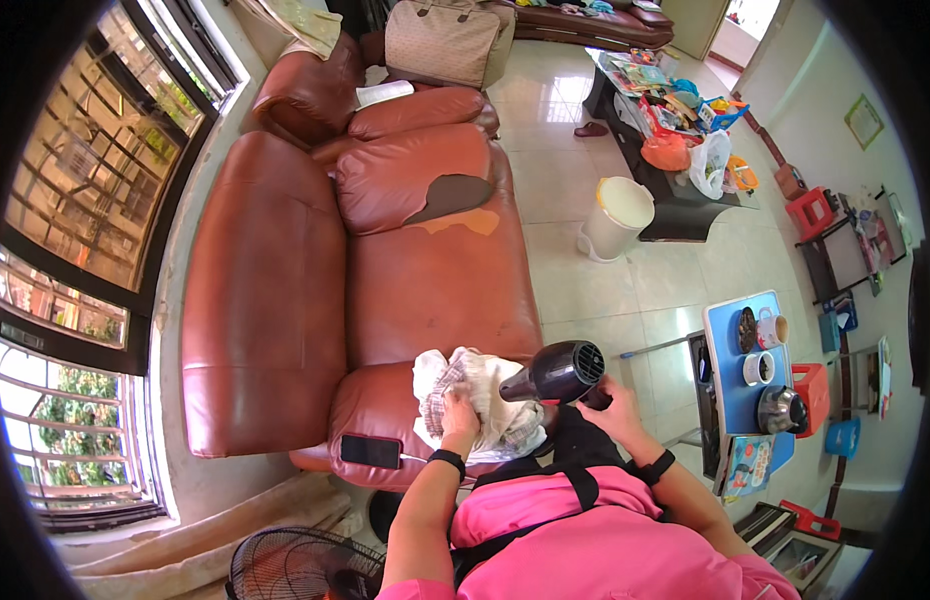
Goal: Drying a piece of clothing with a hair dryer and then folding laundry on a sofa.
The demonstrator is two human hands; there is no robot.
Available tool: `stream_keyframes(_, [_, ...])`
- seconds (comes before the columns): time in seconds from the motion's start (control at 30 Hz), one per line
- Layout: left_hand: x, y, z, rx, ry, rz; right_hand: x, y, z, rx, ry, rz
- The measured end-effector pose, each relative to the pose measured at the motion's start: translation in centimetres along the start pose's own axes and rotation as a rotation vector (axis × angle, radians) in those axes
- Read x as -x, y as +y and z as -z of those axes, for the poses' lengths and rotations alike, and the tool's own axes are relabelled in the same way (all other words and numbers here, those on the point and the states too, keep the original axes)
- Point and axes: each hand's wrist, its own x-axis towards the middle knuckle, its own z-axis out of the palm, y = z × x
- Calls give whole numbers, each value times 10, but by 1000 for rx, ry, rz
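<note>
My right hand (615, 409) grips the handle of a black hair dryer (556, 373), whose nozzle points left towards a bundle of white and checked cloth (502, 397). The cloth lies bunched on the near armrest of a reddish-brown leather sofa (435, 300). My left hand (459, 411) holds a gathered part of the cloth, just left of the dryer's nozzle. Some of its fingers are hidden in the folds. A dark smartphone (370, 451) with a white cable lies on the armrest, left of the cloth.
A blue-topped table (724, 360) with cups and a steel kettle (781, 409) stands at the right. Beyond it are a white bin (616, 217) and a dark coffee table (682, 217) heaped with bags. A black fan (307, 566) stands at the lower left, below the barred window (74, 427).
</note>
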Motion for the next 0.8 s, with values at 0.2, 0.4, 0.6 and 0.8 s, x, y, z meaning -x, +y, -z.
stream_keyframes(0.2, [-12,-24,-8,-282,-7,-327,0,-5,1,-102,-4,10])
stream_keyframes(0.4, [-7,-13,-5,-111,-304,-295,1,11,-4,-170,35,9])
stream_keyframes(0.6, [-42,-44,42,654,241,-314,-2,-9,-5,-191,3,-32])
stream_keyframes(0.8, [-23,-3,147,567,17,-282,-1,10,0,-261,103,-8])
